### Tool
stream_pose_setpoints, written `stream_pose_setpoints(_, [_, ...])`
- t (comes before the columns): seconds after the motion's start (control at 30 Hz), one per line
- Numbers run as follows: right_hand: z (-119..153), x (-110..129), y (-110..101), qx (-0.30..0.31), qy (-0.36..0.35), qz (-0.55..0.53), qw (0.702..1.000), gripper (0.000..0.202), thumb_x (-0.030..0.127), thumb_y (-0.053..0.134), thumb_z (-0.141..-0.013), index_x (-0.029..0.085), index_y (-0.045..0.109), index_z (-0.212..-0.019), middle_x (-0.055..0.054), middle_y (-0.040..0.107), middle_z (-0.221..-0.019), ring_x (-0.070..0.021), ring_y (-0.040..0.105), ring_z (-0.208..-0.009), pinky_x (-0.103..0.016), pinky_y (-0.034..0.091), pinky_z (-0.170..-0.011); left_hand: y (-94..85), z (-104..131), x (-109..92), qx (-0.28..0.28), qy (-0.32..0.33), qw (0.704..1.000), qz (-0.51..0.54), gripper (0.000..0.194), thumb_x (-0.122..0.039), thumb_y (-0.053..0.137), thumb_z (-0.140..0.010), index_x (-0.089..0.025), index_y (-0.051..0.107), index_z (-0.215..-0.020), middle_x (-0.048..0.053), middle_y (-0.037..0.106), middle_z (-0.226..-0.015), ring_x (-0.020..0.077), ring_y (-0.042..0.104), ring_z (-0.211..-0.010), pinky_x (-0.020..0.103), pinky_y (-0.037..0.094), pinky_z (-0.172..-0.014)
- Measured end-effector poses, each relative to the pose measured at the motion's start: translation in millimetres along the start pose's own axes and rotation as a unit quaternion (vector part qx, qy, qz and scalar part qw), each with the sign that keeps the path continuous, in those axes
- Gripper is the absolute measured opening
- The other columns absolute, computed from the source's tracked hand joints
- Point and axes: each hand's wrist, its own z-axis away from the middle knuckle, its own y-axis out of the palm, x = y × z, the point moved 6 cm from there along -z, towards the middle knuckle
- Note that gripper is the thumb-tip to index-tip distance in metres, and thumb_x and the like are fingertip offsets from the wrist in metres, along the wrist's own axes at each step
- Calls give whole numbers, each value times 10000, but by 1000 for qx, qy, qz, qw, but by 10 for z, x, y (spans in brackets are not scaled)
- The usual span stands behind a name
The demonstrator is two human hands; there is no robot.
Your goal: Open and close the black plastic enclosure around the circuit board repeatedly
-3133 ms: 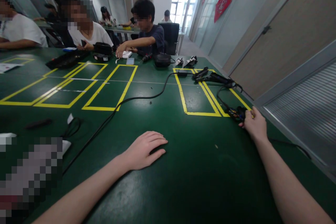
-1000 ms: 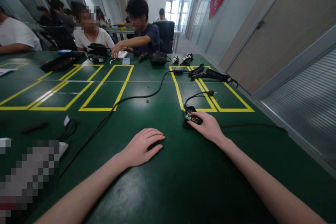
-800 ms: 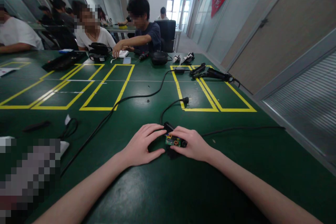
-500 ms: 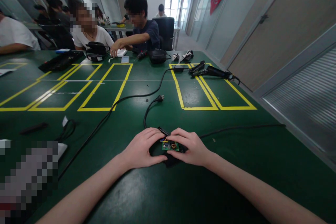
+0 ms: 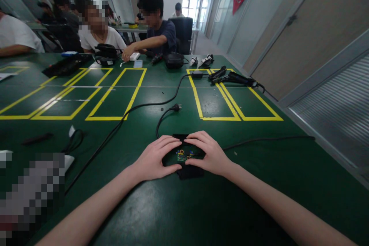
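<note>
A small green circuit board [image 5: 181, 158] with copper coils and blue and yellow parts lies between my two hands. Black casing [image 5: 190, 172] shows beneath it, with flat dark parts sticking out at its near and far sides. My left hand [image 5: 155, 158] curves round the left side, fingertips at the far part and thumb at the near one. From the right, my right hand [image 5: 211, 153] does likewise, its thumb beside the board's edge. The hands partly hide the casing. A short black cord with a plug [image 5: 176, 107] leads away beyond my left fingers.
A long black cable [image 5: 150, 104] crosses the green table [image 5: 138, 215], marked with yellow tape rectangles [image 5: 220, 118]. Another cord [image 5: 271, 139] runs right. Black tools [image 5: 233, 78] and a black case [image 5: 174, 60] lie farther off. Two people sit opposite; one reaches toward a white device [image 5: 134, 57].
The dark casing parts now show more on the far and near sides of the board. My fingers have moved slightly apart, and the board sits a little higher and flatter between them.
</note>
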Motion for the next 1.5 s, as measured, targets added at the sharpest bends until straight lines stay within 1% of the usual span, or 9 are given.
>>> stream_pose_setpoints(0.1, [4,7,30,39,-7,-22,999,660,470,850,-844,225,615,-1410,-154,695,-1299,-325,653,-1207,-521,570,-1004,-17,-17,-3,-9,-7,1000,-6,398,-360,713,-958,-208,646,-1320,127,712,-1260,278,659,-1187,443,595,-1000])
stream_pose_setpoints(0.2, [14,2,62,64,3,-31,997,648,370,836,-854,226,599,-1439,-145,708,-1254,-307,672,-1147,-495,582,-962,-13,-3,31,-8,-25,999,-29,209,-296,633,-1005,-206,704,-1179,101,722,-1137,234,681,-1046,366,600,-883])
stream_pose_setpoints(0.4, [0,39,68,73,-5,-31,997,393,287,828,-856,201,722,-1225,-101,718,-1057,-259,667,-962,-426,584,-826,25,43,83,20,-46,997,-54,220,-360,598,-1039,-206,716,-1141,-2,656,-782,149,641,-724,240,493,-651])
stream_pose_setpoints(0.63, [-8,4,112,38,23,-8,999,362,314,818,-891,218,720,-1225,-110,714,-1096,-269,675,-1008,-430,611,-836,21,23,150,17,-80,995,-62,276,-396,562,-1056,-206,708,-1193,6,659,-839,145,651,-734,235,517,-670])
stream_pose_setpoints(0.83, [-18,-27,132,17,26,10,999,447,451,828,-881,219,710,-1245,-117,725,-1075,-280,683,-979,-447,620,-814,34,29,150,19,-81,995,-62,265,-361,579,-1044,-232,685,-1250,59,691,-1149,183,723,-909,289,593,-793])
stream_pose_setpoints(0.93, [-27,-4,97,14,15,13,1000,466,484,803,-898,214,694,-1262,-125,728,-1097,-291,684,-1008,-459,615,-832,20,30,149,16,-78,995,-57,275,-371,580,-1044,-239,679,-1264,65,680,-1215,189,729,-941,302,603,-824])
stream_pose_setpoints(1.2, [17,-23,-42,40,3,17,999,515,422,791,-899,206,653,-1347,-149,705,-1229,-319,661,-1115,-506,597,-905,-25,27,228,32,-115,988,-96,348,-459,610,-1034,-229,676,-1287,-8,653,-857,147,655,-719,240,489,-633])
stream_pose_setpoints(1.33, [20,-40,-19,57,4,36,998,443,379,773,-910,182,681,-1297,-153,707,-1204,-312,663,-1095,-488,605,-888,-23,28,249,28,-127,987,-99,415,-478,596,-1038,-212,634,-1355,-20,632,-808,144,627,-684,239,465,-620])
stream_pose_setpoints(1.5, [14,-29,33,54,6,48,997,347,322,744,-922,170,699,-1232,-150,711,-1183,-293,678,-1038,-456,604,-842,-3,22,245,27,-123,987,-96,360,-486,584,-1041,-207,696,-1240,-12,638,-796,146,629,-690,242,477,-648])
